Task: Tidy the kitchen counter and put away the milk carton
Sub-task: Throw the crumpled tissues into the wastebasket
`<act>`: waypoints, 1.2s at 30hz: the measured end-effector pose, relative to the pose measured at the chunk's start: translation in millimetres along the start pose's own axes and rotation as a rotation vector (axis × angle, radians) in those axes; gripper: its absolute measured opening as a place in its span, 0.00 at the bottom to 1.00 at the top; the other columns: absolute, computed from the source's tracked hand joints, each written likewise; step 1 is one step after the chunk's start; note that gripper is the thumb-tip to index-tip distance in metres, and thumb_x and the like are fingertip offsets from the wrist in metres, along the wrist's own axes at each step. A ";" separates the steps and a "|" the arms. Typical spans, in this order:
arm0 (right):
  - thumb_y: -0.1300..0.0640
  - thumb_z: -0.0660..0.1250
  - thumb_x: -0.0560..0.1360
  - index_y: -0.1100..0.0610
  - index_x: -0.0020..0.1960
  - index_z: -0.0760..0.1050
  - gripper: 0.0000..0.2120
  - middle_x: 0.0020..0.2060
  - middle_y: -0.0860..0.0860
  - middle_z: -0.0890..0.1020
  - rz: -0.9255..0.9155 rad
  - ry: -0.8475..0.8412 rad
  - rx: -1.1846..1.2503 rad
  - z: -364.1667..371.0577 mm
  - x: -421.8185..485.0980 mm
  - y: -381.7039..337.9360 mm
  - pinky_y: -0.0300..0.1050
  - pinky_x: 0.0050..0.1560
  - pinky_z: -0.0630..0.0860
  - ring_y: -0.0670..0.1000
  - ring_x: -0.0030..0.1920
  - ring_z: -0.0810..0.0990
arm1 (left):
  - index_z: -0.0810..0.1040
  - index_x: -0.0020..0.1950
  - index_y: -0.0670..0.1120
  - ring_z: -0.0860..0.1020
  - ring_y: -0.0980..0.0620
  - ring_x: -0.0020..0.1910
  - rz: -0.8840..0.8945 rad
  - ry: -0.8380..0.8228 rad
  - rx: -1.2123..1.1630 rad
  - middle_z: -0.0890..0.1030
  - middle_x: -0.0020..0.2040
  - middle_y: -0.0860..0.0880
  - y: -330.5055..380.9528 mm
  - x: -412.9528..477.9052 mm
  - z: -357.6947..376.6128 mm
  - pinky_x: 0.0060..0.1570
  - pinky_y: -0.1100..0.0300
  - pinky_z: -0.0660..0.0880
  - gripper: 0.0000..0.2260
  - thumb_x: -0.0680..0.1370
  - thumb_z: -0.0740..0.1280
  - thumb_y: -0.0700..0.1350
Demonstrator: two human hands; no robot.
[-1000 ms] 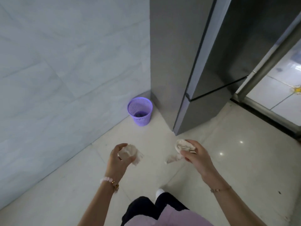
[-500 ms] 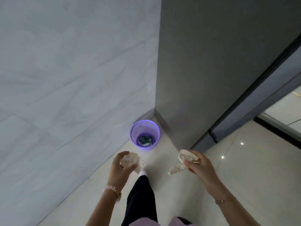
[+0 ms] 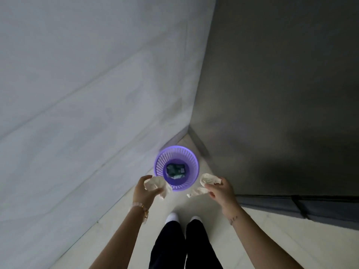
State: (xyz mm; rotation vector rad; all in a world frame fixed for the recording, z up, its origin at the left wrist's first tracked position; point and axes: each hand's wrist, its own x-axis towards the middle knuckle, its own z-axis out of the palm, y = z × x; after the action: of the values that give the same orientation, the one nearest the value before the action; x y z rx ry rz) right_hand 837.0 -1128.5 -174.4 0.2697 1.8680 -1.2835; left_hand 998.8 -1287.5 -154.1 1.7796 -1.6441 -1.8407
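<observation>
Head view, looking steeply down: much is cut short, with both forearms running off the bottom edge, the dark trousers [image 3: 169, 245] hiding all but the toes of the white shoes [image 3: 172, 217], and the grey appliance side [image 3: 281, 94] on the right filling the frame to the top so that its front cannot be seen. The purple mesh basket [image 3: 158, 162] stands on the pale floor [image 3: 272, 239] in the corner where the tiled wall [image 3: 77, 94] meets that grey side. Its near rim is partly covered by what the left hand [image 3: 144, 191] carries. At its bottom lies a dark green packet [image 3: 175, 170], too blurred to read or name. The left grip is curled, thumb and fingers closed round the left paper wad [image 3: 155, 183], a loose corner of which hangs over the basket's near edge. The right hand [image 3: 219, 192] is just right of the basket, and its grip pinches the right paper wad [image 3: 208, 179] between the fingertips and thumb, with a twisted tail of paper trailing below toward the middle. Both palms face away, so how much paper sits inside each grip cannot be told. The two wads are apart, one on either side of the basket's near rim, above the floor. A beaded bracelet [image 3: 140, 207] circles the left wrist and a thin chain [image 3: 233, 220] the right
</observation>
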 end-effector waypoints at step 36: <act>0.64 0.61 0.74 0.58 0.34 0.75 0.11 0.26 0.53 0.76 0.075 0.015 -0.286 -32.1 11.4 18.4 0.32 0.23 0.70 0.43 0.21 0.75 | 0.78 0.50 0.42 0.79 0.48 0.38 -0.044 -0.109 0.251 0.80 0.38 0.45 -6.0 0.5 10.8 0.47 0.52 0.77 0.10 0.77 0.57 0.40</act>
State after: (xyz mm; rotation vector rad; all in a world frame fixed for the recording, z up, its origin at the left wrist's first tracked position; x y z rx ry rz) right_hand 824.2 -1096.0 -190.9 0.1954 2.0060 -0.9515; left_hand 993.9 -1278.9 -161.5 1.8500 -1.9693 -1.8509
